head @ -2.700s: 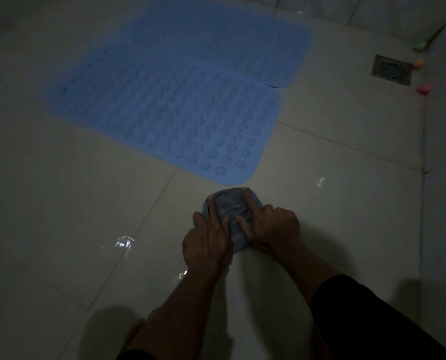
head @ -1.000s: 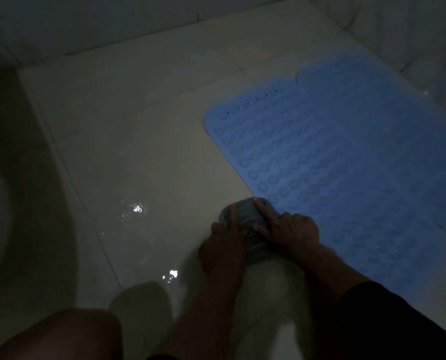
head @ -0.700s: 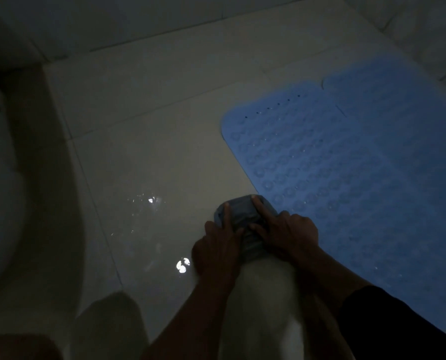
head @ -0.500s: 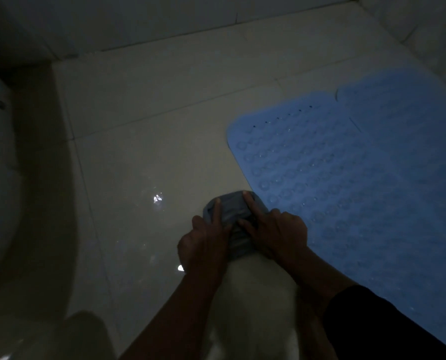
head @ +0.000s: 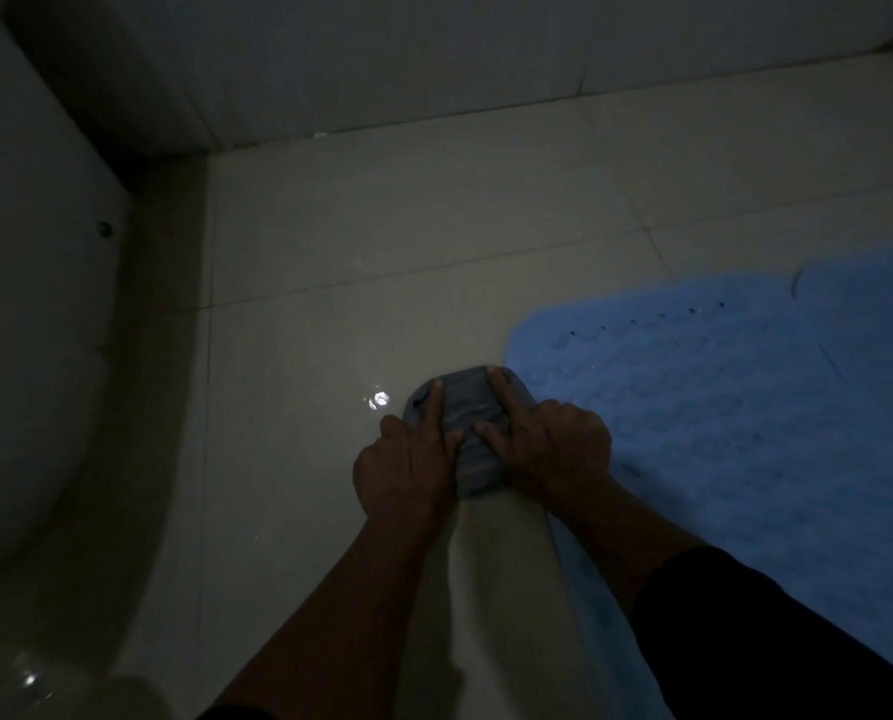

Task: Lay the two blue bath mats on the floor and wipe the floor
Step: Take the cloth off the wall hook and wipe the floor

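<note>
The room is dim. A folded grey-blue cloth (head: 465, 402) lies on the pale tiled floor (head: 382, 226). My left hand (head: 408, 465) and my right hand (head: 548, 444) both press down on it side by side, fingers stretched forward over the cloth. A blue bath mat (head: 735, 418) with round bumps lies flat on the floor just right of the cloth, its near corner touching the cloth's right edge. A second blue mat (head: 870, 283) overlaps it at the far right, partly cut off by the frame.
A white toilet base (head: 23, 330) curves along the left side. The tiled wall (head: 382, 59) runs across the top, meeting the floor close ahead. Wet glints (head: 379, 400) shine on the tile left of the cloth.
Both hands have slid the cloth leftward along the mat's edge and toward the wall. The view has turned left, bringing the toilet base in and pushing the mats to the right.
</note>
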`<state>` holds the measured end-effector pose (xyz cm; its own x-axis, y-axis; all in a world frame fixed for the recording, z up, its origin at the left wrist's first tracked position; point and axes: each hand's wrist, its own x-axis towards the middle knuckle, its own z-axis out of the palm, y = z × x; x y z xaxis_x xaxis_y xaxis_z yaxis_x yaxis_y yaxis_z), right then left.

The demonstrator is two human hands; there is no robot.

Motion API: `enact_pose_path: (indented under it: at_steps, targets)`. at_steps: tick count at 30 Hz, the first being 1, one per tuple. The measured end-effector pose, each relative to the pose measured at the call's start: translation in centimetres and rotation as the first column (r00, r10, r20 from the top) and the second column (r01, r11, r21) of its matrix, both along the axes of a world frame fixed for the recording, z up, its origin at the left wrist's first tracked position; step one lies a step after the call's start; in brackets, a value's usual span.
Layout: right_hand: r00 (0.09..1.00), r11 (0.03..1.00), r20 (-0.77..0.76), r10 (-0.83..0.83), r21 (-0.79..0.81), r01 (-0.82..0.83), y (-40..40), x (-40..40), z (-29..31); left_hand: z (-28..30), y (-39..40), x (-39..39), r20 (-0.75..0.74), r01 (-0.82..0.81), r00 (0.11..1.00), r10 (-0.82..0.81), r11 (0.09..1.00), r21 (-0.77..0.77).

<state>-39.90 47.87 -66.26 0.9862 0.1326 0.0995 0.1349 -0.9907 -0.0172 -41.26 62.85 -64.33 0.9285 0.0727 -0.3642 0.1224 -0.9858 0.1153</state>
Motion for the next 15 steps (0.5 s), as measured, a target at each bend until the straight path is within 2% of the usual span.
enact_pose_path:
  at_steps: [2,3,5,7,9,11,15]
  targets:
    - [0.988,0.999,0.145,0.044,0.025,-0.048,0.0,1.5,-0.9,0.1,0.0,1.3,-0.027,-0.006,1.000,0.007,0.999,0.037]
    - [0.988,0.998,0.150,0.037,0.038,-0.043,0.0,2.1,-0.4,0.2,-0.1,2.2,-0.048,-0.004,0.999,0.006,0.998,0.056]
    - [0.999,0.992,-0.041,-0.027,0.125,0.032,-0.4,3.5,1.3,0.7,-0.6,3.9,-0.069,0.008,0.998,-0.002,0.996,0.094]
    - [0.954,0.984,-0.298,-0.025,0.162,0.076,-0.7,5.1,1.8,1.2,-1.2,5.4,-0.103,0.027,0.995,-0.012,0.990,0.141]
    - [0.895,0.973,-0.444,-0.032,0.190,0.129,-0.7,6.5,2.0,1.5,-1.4,6.8,-0.142,0.037,0.990,-0.013,0.985,0.166]
    - [0.863,0.968,-0.501,-0.062,0.179,0.174,-0.8,7.7,2.1,1.8,-1.8,8.5,-0.196,0.062,0.980,-0.022,0.977,0.203]
    - [0.860,0.964,-0.503,-0.081,0.180,0.196,-1.0,9.6,2.2,2.3,-2.6,11.9,-0.241,0.148,0.967,-0.086,0.955,0.257]
